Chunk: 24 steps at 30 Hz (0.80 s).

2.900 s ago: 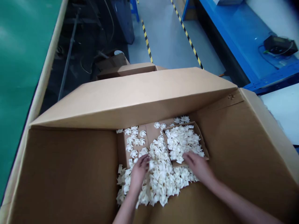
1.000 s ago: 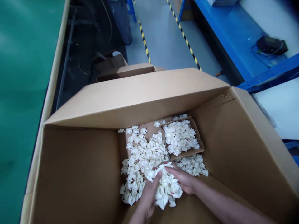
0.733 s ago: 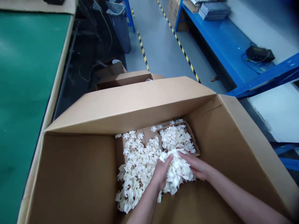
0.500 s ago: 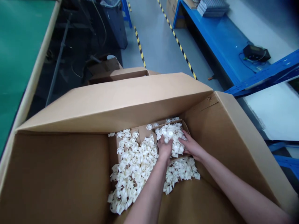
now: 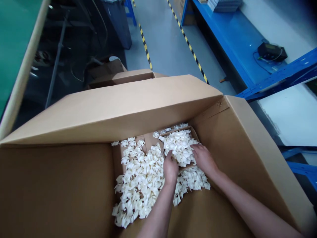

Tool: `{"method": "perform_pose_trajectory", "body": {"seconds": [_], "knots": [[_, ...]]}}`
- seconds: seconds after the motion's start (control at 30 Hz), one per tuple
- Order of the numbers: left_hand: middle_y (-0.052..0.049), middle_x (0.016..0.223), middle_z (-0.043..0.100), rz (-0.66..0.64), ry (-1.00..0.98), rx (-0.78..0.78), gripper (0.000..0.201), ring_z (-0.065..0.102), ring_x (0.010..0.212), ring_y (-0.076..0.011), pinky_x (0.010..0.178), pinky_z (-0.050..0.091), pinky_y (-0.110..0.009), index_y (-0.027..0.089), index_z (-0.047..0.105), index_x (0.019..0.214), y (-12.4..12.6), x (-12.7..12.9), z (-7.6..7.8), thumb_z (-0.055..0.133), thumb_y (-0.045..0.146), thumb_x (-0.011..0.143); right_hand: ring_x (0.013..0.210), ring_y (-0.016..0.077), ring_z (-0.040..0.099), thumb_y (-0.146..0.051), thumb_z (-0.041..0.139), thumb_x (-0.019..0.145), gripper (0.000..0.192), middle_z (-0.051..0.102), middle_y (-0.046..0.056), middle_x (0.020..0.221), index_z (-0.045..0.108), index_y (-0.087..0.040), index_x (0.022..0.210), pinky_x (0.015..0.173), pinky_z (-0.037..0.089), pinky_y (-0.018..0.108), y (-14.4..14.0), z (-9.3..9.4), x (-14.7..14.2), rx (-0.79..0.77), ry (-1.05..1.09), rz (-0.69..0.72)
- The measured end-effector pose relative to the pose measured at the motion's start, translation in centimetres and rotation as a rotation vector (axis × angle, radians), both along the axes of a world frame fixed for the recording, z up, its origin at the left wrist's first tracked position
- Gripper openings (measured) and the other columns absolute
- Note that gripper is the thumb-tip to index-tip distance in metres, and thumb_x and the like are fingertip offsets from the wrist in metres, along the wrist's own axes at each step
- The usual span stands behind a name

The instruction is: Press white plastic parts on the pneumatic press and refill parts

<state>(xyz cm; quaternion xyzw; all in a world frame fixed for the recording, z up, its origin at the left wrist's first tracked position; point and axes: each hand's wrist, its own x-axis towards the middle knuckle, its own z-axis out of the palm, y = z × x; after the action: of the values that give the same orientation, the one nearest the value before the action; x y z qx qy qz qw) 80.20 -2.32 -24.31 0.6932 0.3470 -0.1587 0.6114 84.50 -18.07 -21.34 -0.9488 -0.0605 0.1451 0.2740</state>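
Observation:
A heap of small white petal-like pieces (image 5: 178,145) lies in a small cardboard box (image 5: 194,135), set in the far right corner of a large open carton (image 5: 138,115). My left hand (image 5: 170,168) is at the near left side of that heap, its thumb and fingers slightly apart and partly hidden. On the right side, my right hand (image 5: 204,160) rests against the white pieces with fingers stretched out. Neither hand visibly lifts anything. More loose white pieces (image 5: 141,178) spread over the carton's bottom, left of and in front of the small box.
Carton walls rise around my forearms. Behind stands another open cardboard box (image 5: 121,78). A green-topped table (image 5: 17,39) is at left, a blue bench (image 5: 223,36) with a black device (image 5: 271,52) at right. Yellow-black tape (image 5: 189,43) marks the floor.
My left hand has drawn back slightly toward me from the heap. My right hand has shifted a little right, its fingers now over the heap's edge. The view has moved slightly.

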Motion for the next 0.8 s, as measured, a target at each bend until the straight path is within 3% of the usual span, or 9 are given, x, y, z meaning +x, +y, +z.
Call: {"method": "perform_pose_trajectory", "body": {"seconds": [0.2, 0.33, 0.43, 0.5, 0.57, 0.67, 0.73, 0.8], "knots": [[-0.009, 0.120, 0.059, -0.036, -0.002, 0.100, 0.030, 0.054, 0.110, -0.0237, 0.096, 0.039, -0.050, 0.018, 0.058, 0.110, 1.0, -1.1, -1.0, 0.053, 0.035, 0.086, 0.108, 0.0254, 0.050, -0.017, 0.034, 0.087, 0.037, 0.064, 0.012, 0.109, 0.066, -0.011, 0.107, 0.102, 0.034, 0.042, 0.0, -1.1, 1.1, -0.026, -0.095, 0.059], [-0.009, 0.120, 0.058, -0.075, -0.079, 0.141, 0.029, 0.052, 0.113, -0.0241, 0.097, 0.038, -0.051, 0.018, 0.058, 0.110, 0.8, -1.3, -1.0, 0.052, 0.034, 0.086, 0.116, 0.0251, 0.044, -0.012, 0.036, 0.083, 0.040, 0.055, 0.010, 0.123, 0.063, -0.016, 0.113, 0.104, 0.033, 0.042, 0.2, -1.9, 3.2, -0.016, -0.111, 0.027], [-0.010, 0.126, 0.054, -0.084, -0.130, 0.191, 0.033, 0.050, 0.115, -0.0245, 0.098, 0.038, -0.051, 0.020, 0.054, 0.117, 1.7, -1.6, -0.7, 0.051, 0.034, 0.087, 0.123, 0.0274, 0.036, -0.012, 0.039, 0.081, 0.042, 0.046, 0.008, 0.133, 0.061, -0.019, 0.117, 0.106, 0.028, 0.045, 0.4, -1.5, 4.2, 0.015, -0.081, 0.005], [-0.010, 0.129, 0.052, -0.073, -0.128, 0.257, 0.035, 0.050, 0.114, -0.0242, 0.097, 0.039, -0.050, 0.021, 0.052, 0.120, 3.7, -2.2, -0.7, 0.050, 0.034, 0.088, 0.127, 0.0276, 0.032, -0.014, 0.040, 0.083, 0.040, 0.046, 0.007, 0.133, 0.060, -0.020, 0.118, 0.109, 0.022, 0.047, 0.7, -0.6, 3.6, 0.059, -0.042, 0.003], [-0.010, 0.126, 0.053, -0.063, -0.087, 0.350, 0.034, 0.052, 0.112, -0.0238, 0.095, 0.041, -0.049, 0.020, 0.051, 0.119, 6.6, -3.2, -1.2, 0.048, 0.035, 0.088, 0.127, 0.0263, 0.034, -0.019, 0.039, 0.086, 0.038, 0.049, 0.007, 0.130, 0.058, -0.021, 0.119, 0.110, 0.021, 0.046, 1.3, 0.4, 1.6, 0.117, 0.017, -0.005], [-0.010, 0.123, 0.054, -0.110, 0.026, 0.485, 0.032, 0.049, 0.115, -0.0256, 0.096, 0.038, -0.052, 0.018, 0.054, 0.115, 10.7, -5.1, -2.7, 0.049, 0.034, 0.088, 0.110, 0.0239, 0.052, -0.027, 0.041, 0.089, 0.032, 0.060, 0.006, 0.114, 0.062, -0.026, 0.113, 0.100, 0.038, 0.041, 2.9, 0.7, -4.0, 0.214, 0.203, 0.000], [-0.010, 0.125, 0.052, -0.192, 0.100, 0.518, 0.032, 0.047, 0.117, -0.0270, 0.097, 0.036, -0.054, 0.018, 0.055, 0.114, 12.0, -6.3, -4.0, 0.052, 0.034, 0.086, 0.092, 0.0220, 0.060, -0.027, 0.048, 0.085, 0.024, 0.066, 0.004, 0.098, 0.068, -0.027, 0.100, 0.084, 0.049, 0.037, 4.0, -0.6, -8.2, 0.260, 0.380, 0.013], [-0.010, 0.130, 0.049, -0.292, 0.146, 0.521, 0.037, 0.045, 0.119, -0.0281, 0.097, 0.036, -0.055, 0.019, 0.053, 0.118, 12.0, -7.2, -5.2, 0.054, 0.035, 0.085, 0.089, 0.0225, 0.061, -0.024, 0.053, 0.081, 0.025, 0.065, 0.007, 0.098, 0.066, -0.022, 0.102, 0.081, 0.051, 0.037, 5.0, -2.9, -11.4, 0.252, 0.507, -0.045]]}}
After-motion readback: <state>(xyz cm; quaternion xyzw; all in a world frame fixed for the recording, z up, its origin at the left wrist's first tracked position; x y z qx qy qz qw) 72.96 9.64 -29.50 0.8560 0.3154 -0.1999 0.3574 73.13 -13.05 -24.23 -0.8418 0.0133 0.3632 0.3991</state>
